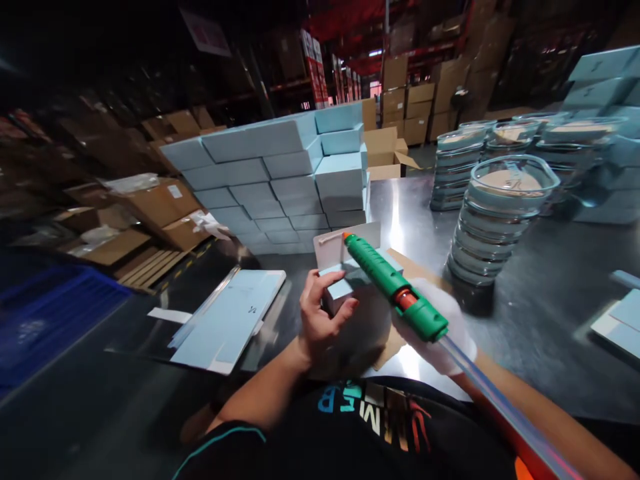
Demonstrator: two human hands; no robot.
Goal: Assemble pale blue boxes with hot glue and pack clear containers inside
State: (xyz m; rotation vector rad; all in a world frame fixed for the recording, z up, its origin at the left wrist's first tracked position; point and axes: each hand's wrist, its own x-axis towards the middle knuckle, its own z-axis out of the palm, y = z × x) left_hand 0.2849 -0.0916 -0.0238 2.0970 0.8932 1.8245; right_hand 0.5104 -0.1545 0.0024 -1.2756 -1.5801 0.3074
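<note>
Your left hand grasps the small blue box by its near corner, thumb on the front face and fingers curled over the top edge, with the box's white flap standing open just behind the grip. Your right hand, in a white glove, is clenched around the green glue gun, whose orange nozzle points at the flap just above the left-hand grip. Stacked blue boxes stand well beyond that grip; stacked glass lids sit right of the gun hand.
</note>
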